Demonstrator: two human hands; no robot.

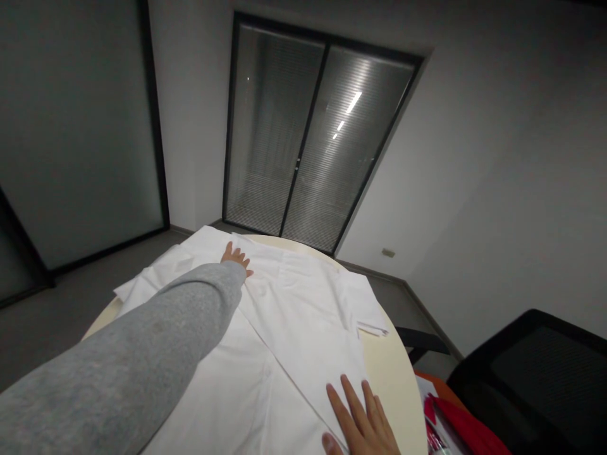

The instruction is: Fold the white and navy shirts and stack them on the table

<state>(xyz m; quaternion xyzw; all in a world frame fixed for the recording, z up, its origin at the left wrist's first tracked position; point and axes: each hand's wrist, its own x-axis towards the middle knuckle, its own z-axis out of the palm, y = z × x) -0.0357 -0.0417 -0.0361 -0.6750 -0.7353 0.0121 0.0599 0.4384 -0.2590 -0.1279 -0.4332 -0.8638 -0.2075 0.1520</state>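
Note:
A white short-sleeved shirt [303, 316] is spread over a round cream table [396, 373], its collar end away from me and one sleeve out to the right. My left hand [237, 258], at the end of a grey sleeve, reaches far across and rests on the upper left of the shirt, fingers spread. Near me, my right hand [363, 420] lies on the lower right part of the cloth with its fingers apart. A long diagonal edge of the fabric runs between the hands. My left forearm hides part of the shirt's left side.
To the right stands a black mesh-backed chair [535, 373]. Red cloth [467, 423] and other items lie beside the table at the lower right. Beyond the table are a glass window with blinds [313, 139] and white walls.

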